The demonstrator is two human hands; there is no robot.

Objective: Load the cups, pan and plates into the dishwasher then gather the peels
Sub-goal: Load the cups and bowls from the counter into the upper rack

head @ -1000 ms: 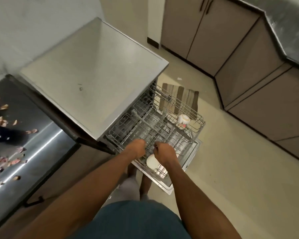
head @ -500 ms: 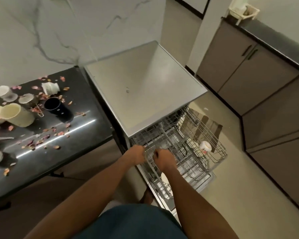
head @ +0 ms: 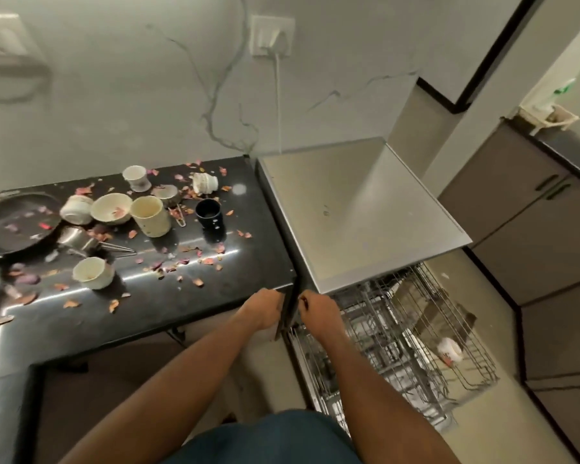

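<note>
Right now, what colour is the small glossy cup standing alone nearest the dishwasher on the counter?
Black, or very dark navy: the small glossy cup, seen in the head view.

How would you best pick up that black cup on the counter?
The black cup stands upright, mouth open, with no handle that I can see. I would probably come from above or its near side and wrap the fingers round its wall; the right hand is nearer.
</note>
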